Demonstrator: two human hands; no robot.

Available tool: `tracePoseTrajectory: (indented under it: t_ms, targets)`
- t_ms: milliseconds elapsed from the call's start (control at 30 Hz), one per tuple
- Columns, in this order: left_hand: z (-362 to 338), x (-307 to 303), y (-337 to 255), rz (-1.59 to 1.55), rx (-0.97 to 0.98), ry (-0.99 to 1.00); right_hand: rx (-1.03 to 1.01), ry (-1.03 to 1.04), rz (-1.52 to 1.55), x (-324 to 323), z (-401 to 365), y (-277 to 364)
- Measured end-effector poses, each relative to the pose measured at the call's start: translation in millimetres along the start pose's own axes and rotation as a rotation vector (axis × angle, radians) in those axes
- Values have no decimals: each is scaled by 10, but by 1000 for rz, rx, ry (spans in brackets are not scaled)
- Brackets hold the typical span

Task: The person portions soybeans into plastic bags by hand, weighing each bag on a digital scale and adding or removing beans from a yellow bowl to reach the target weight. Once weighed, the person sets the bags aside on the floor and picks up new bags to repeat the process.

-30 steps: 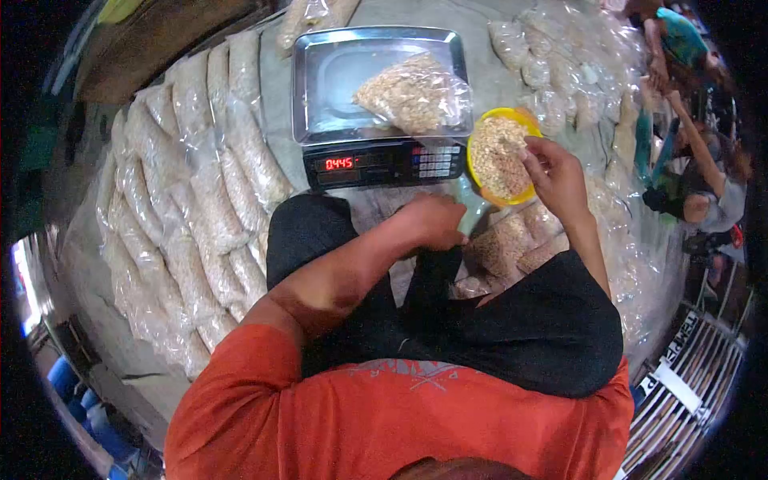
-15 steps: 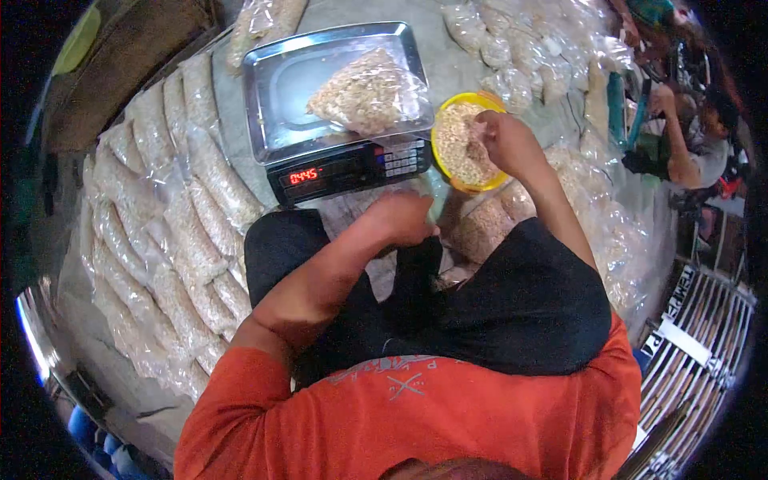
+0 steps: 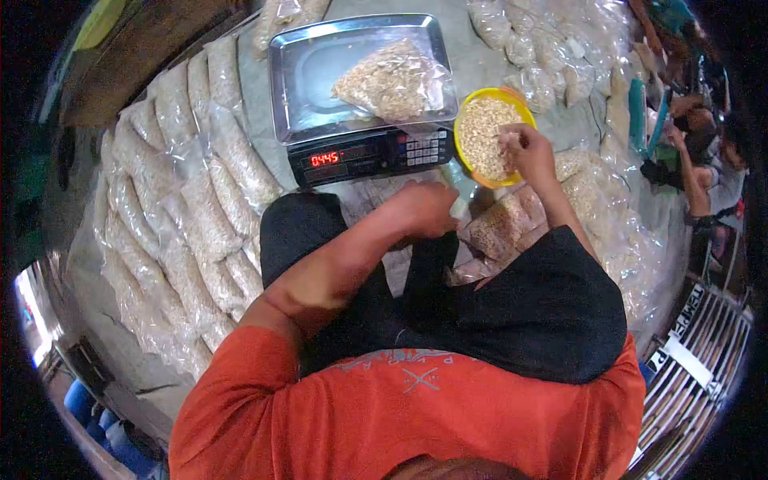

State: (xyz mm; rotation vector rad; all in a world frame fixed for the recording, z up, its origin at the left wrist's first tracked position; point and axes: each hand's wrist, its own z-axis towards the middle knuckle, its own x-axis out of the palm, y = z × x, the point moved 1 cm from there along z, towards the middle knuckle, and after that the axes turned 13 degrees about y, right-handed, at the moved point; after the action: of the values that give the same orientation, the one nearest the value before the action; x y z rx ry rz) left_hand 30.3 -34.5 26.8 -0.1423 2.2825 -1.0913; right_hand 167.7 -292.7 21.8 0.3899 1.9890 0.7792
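A yellow bowl point(image 3: 459, 148) of pale beans point(image 3: 485, 124) stands right of the scale. My right hand point(image 3: 530, 152) is over the bowl's right side, fingers curled together at the beans; pale bits appear at the fingertips. My left hand point(image 3: 428, 210) is closed in front of the scale, near my knees. A pale greenish piece point(image 3: 458, 208) shows at its fingertips, too blurred to name. On the scale's metal tray point(image 3: 308, 76) lies a clear plastic bag of beans point(image 3: 392, 84), partly filled. The red display point(image 3: 325, 159) reads 0.445.
Long filled plastic bags point(image 3: 192, 208) lie in rows on the left. Smaller filled bags point(image 3: 552, 48) lie at the back right, and more bags point(image 3: 596, 200) lie beside my right knee. Another person point(image 3: 696, 160) sits at the far right, near a slatted rack point(image 3: 696, 360).
My right hand has drawn slightly towards the bowl's right edge. The whole view has shifted, so the scale and bowl appear further right. The display reading is the same.
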Motion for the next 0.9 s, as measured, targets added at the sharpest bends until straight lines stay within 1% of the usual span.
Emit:
tracePoseTrajectory:
  t_ms: [33,67,100,133,167,200,233,267,300,333,367,400,433,500,567,600,633,700,733,800,833,900]
  targets:
    - [-3,10,-4,0,-5,-3,115,9,180,-26,21,37]
    - [4,12,-20,-14,68,-69,185,-14,537,-43,-31,57]
    - [11,6,-46,-27,145,-134,183,-19,536,-95,-19,15]
    - [7,2,-87,-22,151,-134,209,95,974,-158,-2,-66]
    - [-2,-6,-132,-88,185,-227,225,215,1412,-201,0,-141]
    - [-20,-40,-187,-155,219,-318,221,205,1412,-215,-20,-129]
    - [-28,-70,-236,-151,226,-314,219,204,1534,-206,-40,-119]
    - [-43,-109,-277,-170,205,-392,217,203,1656,-208,-62,-109]
    - [-73,-158,-319,-190,182,-469,215,195,1658,-204,-68,-147]
    - [-118,-215,-372,-189,185,-467,171,252,1714,-179,-51,-183]
    - [-172,-279,-415,-236,122,-507,127,311,1769,-163,-40,-217]
    - [-200,-307,-430,-284,59,-546,127,310,1770,-168,-62,-180]
    - [-188,-299,-425,-284,59,-545,138,309,1791,-179,-102,-91]
    - [-144,-277,-378,-252,-116,-591,147,309,1812,-194,-162,89]
    - [-108,-222,-307,-209,-124,-629,222,207,1733,-185,-195,239]
    - [-136,-253,-322,-166,-133,-667,221,210,1732,-173,-178,269]
    - [-158,-283,-344,-166,-134,-670,224,248,1750,-160,-161,302]
    - [-198,-335,-399,-185,-285,-519,227,289,1765,-126,-145,419]
    - [-175,-293,-364,-186,-285,-522,201,329,1741,-106,-169,563]
    - [-99,-166,-257,-29,-183,-675,193,387,1708,-44,-165,796]
    - [-94,-144,-229,-30,-186,-676,195,391,1707,-1,-156,896]
    - [-102,-139,-202,-6,-124,-709,187,490,1688,83,-126,1097]
